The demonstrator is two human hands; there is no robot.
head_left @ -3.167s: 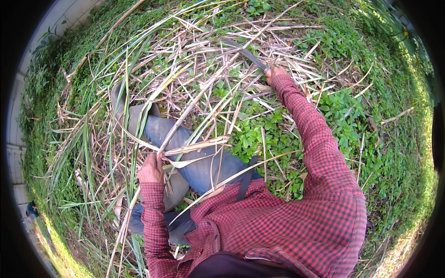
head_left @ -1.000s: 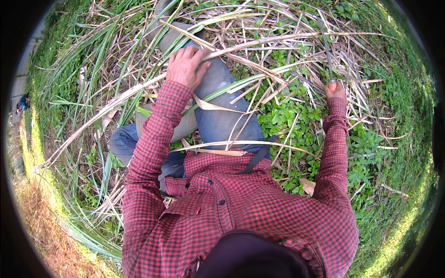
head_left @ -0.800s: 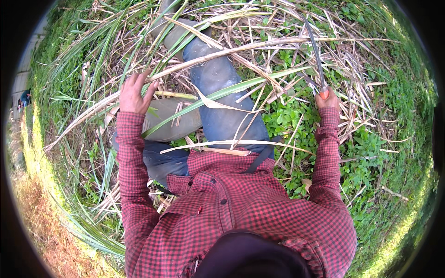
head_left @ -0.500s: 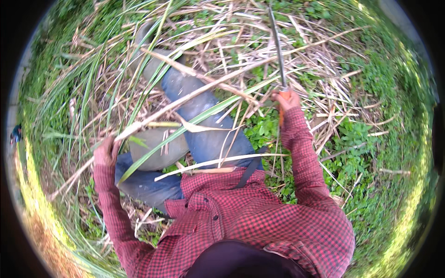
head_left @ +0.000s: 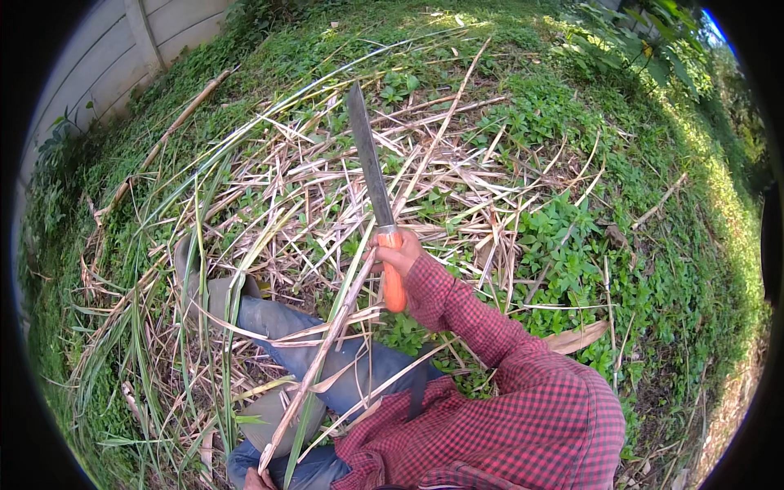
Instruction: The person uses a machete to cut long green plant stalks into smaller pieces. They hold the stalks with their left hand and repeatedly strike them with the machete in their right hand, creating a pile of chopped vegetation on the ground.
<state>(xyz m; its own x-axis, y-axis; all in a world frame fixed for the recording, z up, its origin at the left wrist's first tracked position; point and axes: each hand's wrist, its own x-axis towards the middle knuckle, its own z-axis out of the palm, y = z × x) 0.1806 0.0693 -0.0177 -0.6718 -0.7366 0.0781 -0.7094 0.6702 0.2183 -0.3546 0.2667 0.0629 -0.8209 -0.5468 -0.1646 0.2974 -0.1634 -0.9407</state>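
Note:
My right hand point(head_left: 398, 251) is closed round the orange handle of a machete point(head_left: 372, 167), whose long dark blade points up and away from me. A long dry stalk point(head_left: 322, 353) slants across my bent legs in blue trousers. Its near end meets my left hand point(head_left: 259, 480), of which only the closed fingers show at the lower edge, gripping it. Farther up, the stalk passes right beside the fingers of my right hand; whether they touch it I cannot tell. A green leaf blade point(head_left: 304, 433) runs alongside the stalk, over my lap.
Cut dry stalks point(head_left: 286, 192) lie scattered on the ground ahead of me. Long green leaves point(head_left: 147, 351) spread on the left, over my boot. A pale panel wall point(head_left: 110, 61) stands at the far left. Low green weeds point(head_left: 563, 237) grow on the right.
The view has tilted up, bringing the wall into sight. My right hand has come in toward the stalk with the machete. The stalk stands steeper, and my left hand sits lower in view.

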